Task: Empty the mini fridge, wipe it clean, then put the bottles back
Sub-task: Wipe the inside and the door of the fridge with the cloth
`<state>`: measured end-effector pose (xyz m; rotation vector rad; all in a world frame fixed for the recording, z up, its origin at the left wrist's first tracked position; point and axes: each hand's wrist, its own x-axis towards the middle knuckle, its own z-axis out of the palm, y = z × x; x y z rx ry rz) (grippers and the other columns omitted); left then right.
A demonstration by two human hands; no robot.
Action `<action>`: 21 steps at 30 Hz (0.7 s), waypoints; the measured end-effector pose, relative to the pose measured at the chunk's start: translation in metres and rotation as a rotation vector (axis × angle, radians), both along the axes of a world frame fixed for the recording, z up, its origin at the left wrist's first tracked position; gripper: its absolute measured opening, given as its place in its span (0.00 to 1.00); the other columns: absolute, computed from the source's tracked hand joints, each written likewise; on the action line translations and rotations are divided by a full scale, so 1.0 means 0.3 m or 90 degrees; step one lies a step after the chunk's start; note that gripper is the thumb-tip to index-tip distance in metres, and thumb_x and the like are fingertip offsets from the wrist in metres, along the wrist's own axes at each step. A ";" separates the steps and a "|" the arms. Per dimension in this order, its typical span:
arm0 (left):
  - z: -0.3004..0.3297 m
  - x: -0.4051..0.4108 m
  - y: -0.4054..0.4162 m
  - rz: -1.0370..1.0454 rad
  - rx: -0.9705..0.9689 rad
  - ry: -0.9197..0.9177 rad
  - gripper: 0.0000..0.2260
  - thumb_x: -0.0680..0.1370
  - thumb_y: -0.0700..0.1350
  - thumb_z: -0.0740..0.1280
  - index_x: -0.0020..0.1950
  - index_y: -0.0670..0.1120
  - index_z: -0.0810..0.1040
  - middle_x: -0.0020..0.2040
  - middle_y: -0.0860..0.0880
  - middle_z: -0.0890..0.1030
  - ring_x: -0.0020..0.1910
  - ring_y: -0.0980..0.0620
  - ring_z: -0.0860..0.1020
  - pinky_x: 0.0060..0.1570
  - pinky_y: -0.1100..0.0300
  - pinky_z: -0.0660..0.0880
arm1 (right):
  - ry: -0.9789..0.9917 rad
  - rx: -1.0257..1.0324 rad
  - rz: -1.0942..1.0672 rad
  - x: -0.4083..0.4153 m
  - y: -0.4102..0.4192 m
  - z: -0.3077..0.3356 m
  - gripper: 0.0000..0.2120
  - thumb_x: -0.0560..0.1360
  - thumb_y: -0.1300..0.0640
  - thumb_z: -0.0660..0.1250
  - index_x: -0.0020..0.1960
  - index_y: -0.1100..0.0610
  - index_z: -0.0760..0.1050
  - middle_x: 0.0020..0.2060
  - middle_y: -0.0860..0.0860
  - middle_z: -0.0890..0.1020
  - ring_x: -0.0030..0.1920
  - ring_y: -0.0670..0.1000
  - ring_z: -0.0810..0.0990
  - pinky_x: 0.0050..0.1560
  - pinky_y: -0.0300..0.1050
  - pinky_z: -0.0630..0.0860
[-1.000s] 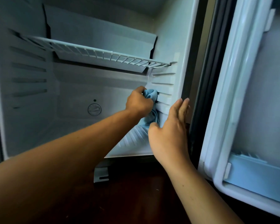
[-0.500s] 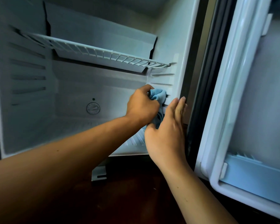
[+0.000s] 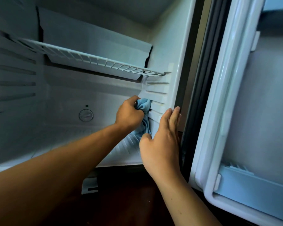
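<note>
Mini fridge [image 3: 175, 51] open, nothing inside but a wire shelf [image 3: 95, 60] up high. Blue cloth [image 3: 144, 106] bunched tight in left hand [image 3: 129, 113], pressed on ribbed right wall under wire shelf. Right hand [image 3: 162, 144] flat, fingers straight, resting on fridge's front right edge. Round dial [image 3: 86, 115] on back wall. Fridge door [image 3: 235, 111] swung open at right.

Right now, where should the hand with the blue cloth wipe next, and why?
Probably along the next ridge down. The left hand grips the blue cloth against the ribbed right wall, more ridges lie just below, and the right hand rests flat on the fridge's front edge.
</note>
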<state>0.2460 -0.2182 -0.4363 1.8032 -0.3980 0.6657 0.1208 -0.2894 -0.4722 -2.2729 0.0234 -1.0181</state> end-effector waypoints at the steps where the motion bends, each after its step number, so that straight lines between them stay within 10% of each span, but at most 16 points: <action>1: 0.002 -0.012 -0.002 0.000 -0.011 0.000 0.10 0.70 0.34 0.65 0.44 0.48 0.78 0.40 0.48 0.81 0.46 0.43 0.81 0.46 0.47 0.80 | 0.000 -0.003 -0.001 0.000 0.000 0.001 0.41 0.76 0.60 0.61 0.79 0.55 0.38 0.76 0.45 0.30 0.77 0.45 0.36 0.76 0.40 0.42; 11: 0.058 -0.186 -0.009 -0.081 -0.011 -0.068 0.06 0.66 0.40 0.67 0.40 0.48 0.79 0.37 0.50 0.83 0.42 0.45 0.82 0.43 0.46 0.81 | -0.015 -0.010 -0.010 -0.003 0.003 0.011 0.43 0.75 0.61 0.61 0.79 0.56 0.36 0.76 0.48 0.31 0.77 0.46 0.35 0.77 0.45 0.43; 17: 0.076 -0.145 -0.006 -0.049 0.008 -0.066 0.14 0.71 0.33 0.66 0.45 0.53 0.78 0.39 0.56 0.80 0.44 0.51 0.80 0.37 0.62 0.74 | -0.012 -0.047 -0.027 -0.001 0.006 0.004 0.42 0.76 0.58 0.61 0.79 0.56 0.35 0.76 0.48 0.30 0.77 0.48 0.34 0.77 0.51 0.48; 21: 0.096 -0.087 -0.010 -0.014 0.008 -0.054 0.14 0.71 0.34 0.65 0.48 0.51 0.78 0.43 0.49 0.81 0.48 0.45 0.80 0.47 0.52 0.79 | -0.024 -0.051 -0.037 0.010 0.006 0.007 0.42 0.76 0.58 0.61 0.79 0.56 0.36 0.76 0.48 0.30 0.76 0.46 0.31 0.78 0.48 0.42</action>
